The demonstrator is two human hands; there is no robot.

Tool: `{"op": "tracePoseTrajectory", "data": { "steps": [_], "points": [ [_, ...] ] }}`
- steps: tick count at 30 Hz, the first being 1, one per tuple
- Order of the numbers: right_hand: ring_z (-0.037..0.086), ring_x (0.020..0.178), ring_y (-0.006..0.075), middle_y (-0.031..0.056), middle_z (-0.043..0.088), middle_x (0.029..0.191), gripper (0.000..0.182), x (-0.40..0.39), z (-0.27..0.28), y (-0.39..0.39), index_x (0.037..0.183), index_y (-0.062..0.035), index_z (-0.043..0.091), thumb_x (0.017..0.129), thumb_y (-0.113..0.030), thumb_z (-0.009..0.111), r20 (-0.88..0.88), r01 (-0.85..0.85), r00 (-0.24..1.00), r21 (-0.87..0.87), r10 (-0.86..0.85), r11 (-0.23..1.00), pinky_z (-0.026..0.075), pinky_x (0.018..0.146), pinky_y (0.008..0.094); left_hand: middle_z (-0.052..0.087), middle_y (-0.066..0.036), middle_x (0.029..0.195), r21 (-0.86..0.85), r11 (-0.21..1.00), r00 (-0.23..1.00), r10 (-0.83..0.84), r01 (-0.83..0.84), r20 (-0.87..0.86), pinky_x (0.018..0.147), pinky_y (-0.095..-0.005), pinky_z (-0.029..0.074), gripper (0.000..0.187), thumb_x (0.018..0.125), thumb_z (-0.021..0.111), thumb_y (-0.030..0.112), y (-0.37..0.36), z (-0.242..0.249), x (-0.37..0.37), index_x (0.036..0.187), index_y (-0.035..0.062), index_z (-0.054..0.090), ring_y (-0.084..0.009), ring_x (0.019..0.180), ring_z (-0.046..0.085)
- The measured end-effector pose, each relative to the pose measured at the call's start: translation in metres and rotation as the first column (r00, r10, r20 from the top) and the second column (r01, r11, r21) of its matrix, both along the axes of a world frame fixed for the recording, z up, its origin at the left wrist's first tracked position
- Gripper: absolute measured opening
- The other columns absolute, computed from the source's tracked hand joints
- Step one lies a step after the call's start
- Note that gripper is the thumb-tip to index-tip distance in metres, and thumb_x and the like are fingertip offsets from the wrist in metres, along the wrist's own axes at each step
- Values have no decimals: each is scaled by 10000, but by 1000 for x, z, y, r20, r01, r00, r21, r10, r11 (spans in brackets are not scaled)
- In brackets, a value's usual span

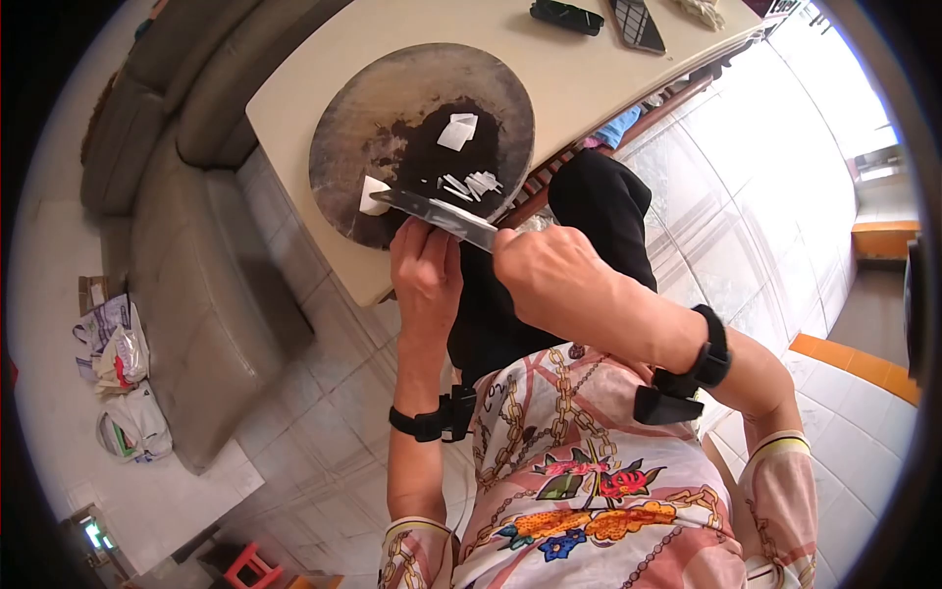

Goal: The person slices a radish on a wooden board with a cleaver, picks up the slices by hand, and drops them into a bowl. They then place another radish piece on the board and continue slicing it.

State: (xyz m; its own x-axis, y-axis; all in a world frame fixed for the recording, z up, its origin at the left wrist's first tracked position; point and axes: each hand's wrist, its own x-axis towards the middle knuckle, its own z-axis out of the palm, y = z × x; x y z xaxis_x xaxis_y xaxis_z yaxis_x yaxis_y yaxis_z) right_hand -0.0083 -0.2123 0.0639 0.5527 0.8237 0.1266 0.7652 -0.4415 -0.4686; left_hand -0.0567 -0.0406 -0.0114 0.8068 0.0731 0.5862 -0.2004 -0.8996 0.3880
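Note:
My right hand is closed around the handle of a kitchen knife. Its blade points left, over the near edge of a round, dark-stained chopping board. Just below the blade is my left hand, fingers together and bent toward the board; the blade hides their tips and whatever they press on. A white block of food lies by the knife tip. Thin white strips are scattered beyond the blade, and a few flat white slices lie farther back on the wet patch.
The board stands on a cream table. A black case and a phone lie at its far side. A grey sofa is on the left, with bags beyond it. My knee is close to the table's right edge.

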Motion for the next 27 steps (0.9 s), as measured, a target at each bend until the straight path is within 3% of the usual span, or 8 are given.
{"op": "tracePoseTrajectory", "data": {
  "steps": [4, 13, 22, 27],
  "points": [
    [594, 515, 349, 188, 538, 544, 129, -2, -4, 3, 749, 72, 495, 659, 10, 564, 51, 18, 999, 35, -19, 999, 457, 467, 417, 598, -155, 961, -41, 999, 1000, 16, -16, 5, 833, -430, 455, 199, 725, 640, -46, -3, -1, -3, 922, -17, 644, -351, 966, 567],
    [591, 504, 345, 183, 534, 534, 152, -6, 8, -18, 758, 83, 502, 653, 1, 574, -18, -37, 999, -91, 35, 995, 452, 452, 405, 607, -161, 988, -24, 1000, 1000, 8, -8, -17, 835, -425, 467, 205, 727, 637, -66, 0, -2, -3, 929, -25, 644, -360, 978, 575],
    [594, 518, 353, 194, 546, 556, 137, -1, -1, -7, 742, 78, 505, 642, 16, 576, -30, 24, 999, 41, -23, 999, 459, 466, 405, 615, -161, 991, -34, 999, 999, -8, 9, 34, 817, -418, 488, 186, 745, 644, -52, -1, -2, -5, 931, -40, 641, -355, 969, 588],
    [588, 506, 351, 179, 539, 542, 151, -9, 9, -24, 752, 81, 495, 642, 16, 576, -48, -25, 999, -51, 23, 998, 451, 454, 405, 612, -165, 991, -69, 998, 1000, -1, 2, 12, 817, -418, 487, 191, 744, 641, -58, -2, -2, -7, 934, -46, 639, -360, 969, 585]
  ]
}}
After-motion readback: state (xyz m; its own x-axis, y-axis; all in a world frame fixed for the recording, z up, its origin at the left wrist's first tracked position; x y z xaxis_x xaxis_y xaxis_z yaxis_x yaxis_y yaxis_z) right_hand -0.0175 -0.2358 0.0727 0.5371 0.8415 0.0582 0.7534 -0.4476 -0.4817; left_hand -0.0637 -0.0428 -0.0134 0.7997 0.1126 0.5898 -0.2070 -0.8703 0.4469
